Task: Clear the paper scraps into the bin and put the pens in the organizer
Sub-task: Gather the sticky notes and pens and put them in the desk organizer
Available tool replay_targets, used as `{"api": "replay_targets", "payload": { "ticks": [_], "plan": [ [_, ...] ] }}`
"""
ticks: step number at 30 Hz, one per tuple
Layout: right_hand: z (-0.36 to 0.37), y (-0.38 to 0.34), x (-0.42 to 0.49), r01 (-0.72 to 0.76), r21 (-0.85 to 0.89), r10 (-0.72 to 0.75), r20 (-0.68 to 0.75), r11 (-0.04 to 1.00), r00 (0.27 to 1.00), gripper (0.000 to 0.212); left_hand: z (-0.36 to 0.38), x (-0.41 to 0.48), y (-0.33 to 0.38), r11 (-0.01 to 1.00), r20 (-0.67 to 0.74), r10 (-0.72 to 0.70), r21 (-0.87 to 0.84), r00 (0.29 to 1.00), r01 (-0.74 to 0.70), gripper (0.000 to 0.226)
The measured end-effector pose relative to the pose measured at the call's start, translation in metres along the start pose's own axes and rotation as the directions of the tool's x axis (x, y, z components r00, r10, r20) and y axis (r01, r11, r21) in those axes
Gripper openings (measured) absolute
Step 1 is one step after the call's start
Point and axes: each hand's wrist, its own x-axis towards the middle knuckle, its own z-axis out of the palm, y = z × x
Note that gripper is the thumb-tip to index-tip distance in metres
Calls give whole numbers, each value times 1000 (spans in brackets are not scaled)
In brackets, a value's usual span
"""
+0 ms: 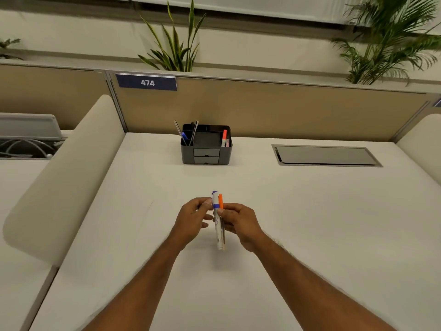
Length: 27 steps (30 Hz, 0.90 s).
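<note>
Two pens are held together upright above the white desk (310,223): a white marker with a blue band (217,225) and a thinner pen with an orange cap (221,201). My right hand (241,223) grips both around the middle. My left hand (193,217) touches the blue-banded marker near its top with thumb and fingertips. The black organizer (206,145) stands at the back of the desk, well beyond my hands. It holds a blue pen and thin sticks in its left slot and an orange marker in its right slot. No paper scraps or bin are visible.
A grey cable hatch (327,156) is set flush in the desk at the back right. A beige partition with a "474" label (146,82) backs the desk. A padded divider (64,177) bounds the left side. Plants stand behind the partition.
</note>
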Motion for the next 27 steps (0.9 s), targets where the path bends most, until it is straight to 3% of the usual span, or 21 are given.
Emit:
{"api": "replay_targets", "payload": {
  "ticks": [8,21,27],
  "plan": [
    [4,-24,66,15,-17,-14,7,1000,1000,14,-4,57,16,1000,-25,12,24,1000,-12,30],
    [-24,-94,190,112,-30,-115,-143,993,983,15,-23,148,21,968,-38,104,232,994,-93,30],
    [-28,-145,243,199,-8,-197,-191,980,962,18,-34,174,20,966,-202,168,228,965,-120,40]
  ]
}}
